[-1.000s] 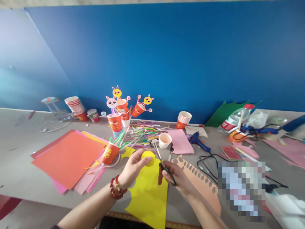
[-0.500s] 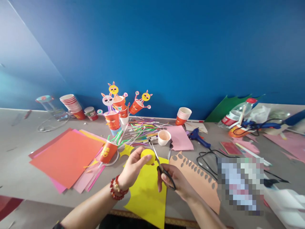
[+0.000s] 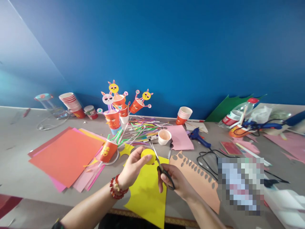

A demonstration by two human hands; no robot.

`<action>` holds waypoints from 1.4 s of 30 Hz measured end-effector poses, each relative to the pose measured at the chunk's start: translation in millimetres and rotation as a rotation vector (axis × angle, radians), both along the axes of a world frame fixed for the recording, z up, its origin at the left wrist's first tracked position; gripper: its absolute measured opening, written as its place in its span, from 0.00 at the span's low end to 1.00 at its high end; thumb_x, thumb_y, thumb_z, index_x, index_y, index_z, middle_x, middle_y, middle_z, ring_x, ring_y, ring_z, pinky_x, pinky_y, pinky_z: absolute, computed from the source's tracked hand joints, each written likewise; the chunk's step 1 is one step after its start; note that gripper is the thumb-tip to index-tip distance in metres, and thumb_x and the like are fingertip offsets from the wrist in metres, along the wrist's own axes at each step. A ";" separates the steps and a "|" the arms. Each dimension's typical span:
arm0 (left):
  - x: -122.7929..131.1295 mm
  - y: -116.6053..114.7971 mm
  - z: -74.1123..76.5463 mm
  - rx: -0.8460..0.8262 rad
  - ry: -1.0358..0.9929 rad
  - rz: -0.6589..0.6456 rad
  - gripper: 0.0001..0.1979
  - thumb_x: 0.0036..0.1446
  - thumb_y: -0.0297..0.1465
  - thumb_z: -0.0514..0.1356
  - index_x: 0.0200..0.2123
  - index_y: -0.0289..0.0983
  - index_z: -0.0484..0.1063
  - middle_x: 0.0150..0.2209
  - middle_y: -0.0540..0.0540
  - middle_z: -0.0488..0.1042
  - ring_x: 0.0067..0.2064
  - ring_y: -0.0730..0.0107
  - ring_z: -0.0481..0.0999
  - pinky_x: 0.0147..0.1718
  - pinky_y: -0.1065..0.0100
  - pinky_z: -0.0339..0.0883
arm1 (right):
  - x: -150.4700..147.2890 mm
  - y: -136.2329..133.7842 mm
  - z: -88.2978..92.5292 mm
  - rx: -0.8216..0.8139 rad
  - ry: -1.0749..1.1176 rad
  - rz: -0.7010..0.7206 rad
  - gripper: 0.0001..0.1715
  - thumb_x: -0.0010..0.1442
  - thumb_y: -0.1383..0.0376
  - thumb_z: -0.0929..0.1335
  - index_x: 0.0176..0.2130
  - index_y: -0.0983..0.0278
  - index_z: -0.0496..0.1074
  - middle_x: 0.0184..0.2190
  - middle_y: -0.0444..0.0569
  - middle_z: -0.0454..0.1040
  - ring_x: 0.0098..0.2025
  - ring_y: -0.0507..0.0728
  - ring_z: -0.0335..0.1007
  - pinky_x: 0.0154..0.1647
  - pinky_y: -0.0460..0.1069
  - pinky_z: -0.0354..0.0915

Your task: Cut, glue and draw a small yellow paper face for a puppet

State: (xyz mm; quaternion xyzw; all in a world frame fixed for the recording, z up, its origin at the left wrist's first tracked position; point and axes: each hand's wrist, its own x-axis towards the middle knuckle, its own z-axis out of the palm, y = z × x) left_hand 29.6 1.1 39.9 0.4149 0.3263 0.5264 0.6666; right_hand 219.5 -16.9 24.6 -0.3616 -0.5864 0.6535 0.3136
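Observation:
Between the thumb and fingers of my left hand (image 3: 133, 167) is a round yellow paper disc (image 3: 147, 157). My right hand (image 3: 175, 179) has its fingers through the black handles of a pair of scissors (image 3: 160, 163). The blades point up and to the left, right beside the disc's right edge; whether they touch it I cannot tell. Under both hands lies a yellow paper sheet (image 3: 149, 197) with curved cut-outs along its left side. A yellow scrap (image 3: 126, 151) sits just behind my left hand.
Peach paper with punched holes (image 3: 194, 178) lies right, near a blue glue gun (image 3: 199, 137) and its black cord. A small paper cup (image 3: 164, 137) stands behind my hands, beside many coloured pipe cleaners (image 3: 140, 128). Decorated red cups (image 3: 112, 119) and orange paper (image 3: 69, 156) are left.
Almost nothing differs. Both hands, the disc and the scissors hold nearly the same position; the view has shifted very slightly.

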 end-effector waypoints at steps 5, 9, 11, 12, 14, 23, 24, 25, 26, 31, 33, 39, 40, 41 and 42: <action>0.3 -0.3 2.0 0.011 0.012 -0.004 0.10 0.58 0.36 0.67 0.39 0.35 0.75 0.31 0.49 0.74 0.34 0.72 0.71 0.37 0.72 0.67 | 0.4 0.4 1.1 0.015 -0.002 0.006 0.33 0.56 0.36 0.67 0.31 0.63 0.65 0.17 0.45 0.74 0.19 0.52 0.64 0.24 0.46 0.48; 0.2 0.1 1.7 0.016 0.015 -0.006 0.10 0.59 0.36 0.66 0.38 0.36 0.75 0.32 0.49 0.74 0.35 0.71 0.72 0.37 0.71 0.67 | 0.3 0.3 1.8 0.019 -0.017 0.003 0.34 0.55 0.35 0.67 0.31 0.63 0.65 0.17 0.45 0.74 0.19 0.52 0.63 0.24 0.46 0.48; 0.1 0.1 1.3 0.018 0.023 -0.006 0.10 0.59 0.36 0.66 0.39 0.35 0.75 0.32 0.48 0.74 0.35 0.70 0.72 0.37 0.71 0.67 | 0.2 0.3 1.3 0.013 -0.022 -0.001 0.34 0.55 0.35 0.67 0.30 0.63 0.65 0.17 0.45 0.74 0.19 0.51 0.62 0.23 0.46 0.47; 0.1 0.1 1.3 0.019 0.028 -0.005 0.10 0.59 0.36 0.66 0.39 0.35 0.75 0.32 0.48 0.74 0.35 0.70 0.72 0.37 0.70 0.67 | 0.2 0.3 0.8 0.013 -0.025 -0.004 0.34 0.55 0.35 0.67 0.30 0.63 0.65 0.17 0.45 0.73 0.19 0.51 0.62 0.23 0.46 0.47; 0.0 0.1 1.4 0.020 0.037 -0.003 0.11 0.58 0.37 0.66 0.40 0.35 0.75 0.32 0.48 0.75 0.35 0.69 0.72 0.37 0.70 0.67 | 0.1 0.5 -1.1 0.019 -0.025 -0.010 0.34 0.55 0.34 0.67 0.30 0.62 0.64 0.17 0.45 0.73 0.18 0.51 0.62 0.23 0.46 0.47; -1.9 2.2 -2.2 0.000 0.059 0.012 0.11 0.57 0.38 0.67 0.37 0.36 0.75 0.32 0.48 0.76 0.34 0.70 0.72 0.37 0.70 0.69 | 1.2 1.1 -4.8 0.009 -0.005 -0.014 0.34 0.54 0.35 0.68 0.29 0.62 0.64 0.16 0.44 0.72 0.19 0.52 0.64 0.21 0.46 0.48; -2.2 2.4 -2.1 0.001 0.058 0.010 0.11 0.57 0.38 0.67 0.37 0.36 0.75 0.31 0.48 0.76 0.34 0.70 0.72 0.37 0.70 0.69 | 1.2 1.0 -3.8 0.010 -0.007 -0.015 0.34 0.54 0.35 0.68 0.29 0.62 0.64 0.16 0.44 0.72 0.18 0.52 0.64 0.21 0.46 0.49; -2.5 2.5 -1.5 0.003 0.056 0.007 0.11 0.57 0.37 0.68 0.37 0.36 0.76 0.32 0.48 0.76 0.34 0.70 0.72 0.37 0.70 0.68 | 1.1 0.9 -2.9 0.012 -0.011 -0.016 0.34 0.54 0.35 0.68 0.29 0.62 0.64 0.16 0.44 0.72 0.18 0.51 0.63 0.21 0.46 0.49; -2.9 2.4 -0.5 0.006 0.054 0.003 0.11 0.57 0.37 0.68 0.38 0.36 0.76 0.32 0.48 0.76 0.34 0.70 0.73 0.37 0.70 0.68 | 1.0 0.9 -2.1 0.012 -0.016 -0.019 0.34 0.54 0.35 0.68 0.29 0.62 0.64 0.16 0.44 0.72 0.18 0.51 0.62 0.21 0.46 0.49; -4.4 0.9 6.7 0.036 0.063 -0.031 0.10 0.58 0.36 0.67 0.38 0.35 0.75 0.34 0.47 0.76 0.36 0.69 0.73 0.38 0.70 0.68 | 1.0 2.2 -0.3 -0.010 -0.071 -0.056 0.33 0.54 0.35 0.68 0.26 0.61 0.64 0.15 0.44 0.73 0.14 0.48 0.50 0.19 0.45 0.45; -5.3 0.8 6.8 0.032 0.074 -0.030 0.11 0.58 0.36 0.67 0.38 0.35 0.75 0.34 0.46 0.76 0.37 0.69 0.72 0.38 0.71 0.67 | 2.4 3.2 -0.7 0.012 -0.112 -0.088 0.32 0.55 0.36 0.68 0.26 0.61 0.65 0.16 0.45 0.75 0.15 0.49 0.55 0.19 0.46 0.48; -16.6 7.6 -8.8 0.007 0.220 -0.019 0.14 0.56 0.40 0.67 0.35 0.35 0.72 0.31 0.49 0.72 0.31 0.72 0.71 0.32 0.71 0.68 | 17.9 -0.6 -11.1 0.136 -0.297 -0.256 0.22 0.55 0.46 0.72 0.32 0.61 0.69 0.30 0.50 0.81 0.34 0.61 0.78 0.32 0.49 0.67; -19.8 9.0 -13.0 0.018 0.287 -0.024 0.14 0.56 0.41 0.66 0.36 0.36 0.71 0.30 0.50 0.72 0.30 0.71 0.71 0.31 0.70 0.68 | 22.0 -3.1 -13.9 0.188 -0.388 -0.309 0.20 0.54 0.48 0.73 0.33 0.60 0.69 0.31 0.50 0.81 0.35 0.62 0.78 0.33 0.50 0.68; -23.1 10.1 -17.6 0.037 0.374 -0.028 0.14 0.56 0.40 0.66 0.38 0.36 0.71 0.30 0.50 0.72 0.29 0.71 0.71 0.30 0.70 0.68 | 26.2 -6.1 -16.7 0.243 -0.497 -0.358 0.19 0.53 0.49 0.74 0.33 0.59 0.68 0.31 0.50 0.81 0.35 0.63 0.78 0.32 0.50 0.67; -26.1 10.6 -22.5 0.073 0.483 -0.029 0.14 0.57 0.39 0.65 0.41 0.37 0.71 0.31 0.50 0.73 0.29 0.70 0.71 0.30 0.69 0.68 | 30.5 -9.6 -19.2 0.291 -0.607 -0.384 0.18 0.53 0.50 0.74 0.33 0.58 0.67 0.31 0.50 0.81 0.35 0.64 0.79 0.31 0.50 0.67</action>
